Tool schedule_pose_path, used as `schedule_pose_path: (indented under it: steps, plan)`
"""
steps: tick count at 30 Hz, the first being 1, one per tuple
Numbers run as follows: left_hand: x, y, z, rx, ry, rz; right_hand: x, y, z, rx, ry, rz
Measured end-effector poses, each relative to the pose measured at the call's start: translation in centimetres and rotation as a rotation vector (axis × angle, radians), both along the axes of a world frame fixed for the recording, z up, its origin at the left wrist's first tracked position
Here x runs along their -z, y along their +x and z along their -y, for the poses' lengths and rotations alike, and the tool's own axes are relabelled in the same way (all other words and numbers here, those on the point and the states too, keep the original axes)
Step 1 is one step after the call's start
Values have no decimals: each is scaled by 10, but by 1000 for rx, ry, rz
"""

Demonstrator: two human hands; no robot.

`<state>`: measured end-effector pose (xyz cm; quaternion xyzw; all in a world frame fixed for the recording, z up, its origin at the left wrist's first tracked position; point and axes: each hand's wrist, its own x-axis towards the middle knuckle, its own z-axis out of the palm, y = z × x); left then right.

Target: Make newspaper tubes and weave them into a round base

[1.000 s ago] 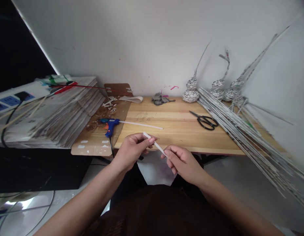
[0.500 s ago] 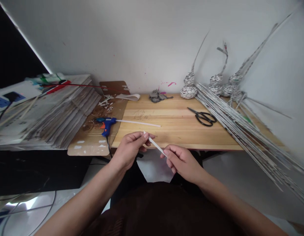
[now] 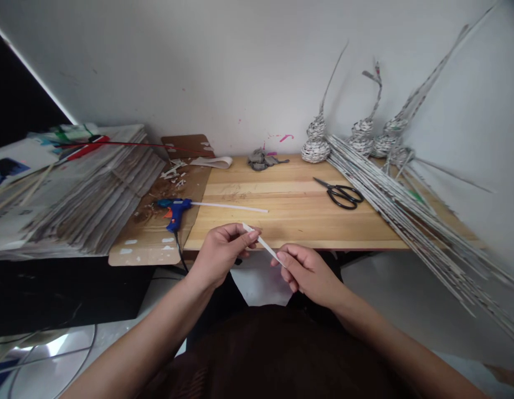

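Note:
A short, narrow white strip (image 3: 267, 246) slants between my two hands, in front of the table's front edge. My left hand (image 3: 230, 246) pinches it near its upper left end, with the tip showing past the thumb. At its lower right end, my right hand (image 3: 301, 269) holds it between thumb and fingers. Beyond my hands, a blue glue gun (image 3: 179, 212) lies on stained cardboard (image 3: 147, 244), with a long white stick (image 3: 227, 206) reaching from its rear over the wooden table (image 3: 282, 227). Black-handled scissors (image 3: 342, 194) lie to the right.
Stacked newspapers (image 3: 103, 205) fill the left side. Long paper rods (image 3: 385, 205) cross the right side and overhang the front edge. Woven paper gourd shapes (image 3: 315, 145) stand by the wall, and a grey cloth (image 3: 261, 159) lies at the back.
My left thumb has slid along the strip toward my right hand, so more of the tip shows. The view has shifted slightly, moving the table things a little to the left.

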<state>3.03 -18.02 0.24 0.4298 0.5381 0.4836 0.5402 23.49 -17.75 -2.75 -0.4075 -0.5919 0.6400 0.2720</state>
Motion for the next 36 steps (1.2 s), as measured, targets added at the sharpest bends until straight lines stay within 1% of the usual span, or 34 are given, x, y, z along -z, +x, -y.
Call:
schedule_pose_path:
  steps: [4, 6, 12, 15, 18, 22, 27, 31, 36]
  plan:
    - [-3, 5, 3, 14, 80, -77, 6, 3, 1, -7, 3, -66]
    - [-5, 11, 6, 28, 119, -117, 10, 5, 2, 0, 56, -78]
    - [-9, 31, 18, 65, 162, -97, 18, 14, 9, 89, 449, 67]
    - [-13, 38, 22, 80, 200, -180, 20, 18, 12, 126, 565, 96]
    - [-17, 41, 25, 97, 287, -297, 21, 21, 14, 193, 640, 133]
    - [-17, 42, 27, 112, 366, -388, 24, 25, 17, 272, 666, 153]
    - [-12, 41, 26, 125, 370, -389, 28, 27, 18, 297, 673, 152]
    - [-9, 40, 23, 129, 276, -293, 28, 27, 18, 283, 633, 148]
    - [-3, 38, 17, 137, 143, -117, 26, 28, 19, 155, 529, 150]
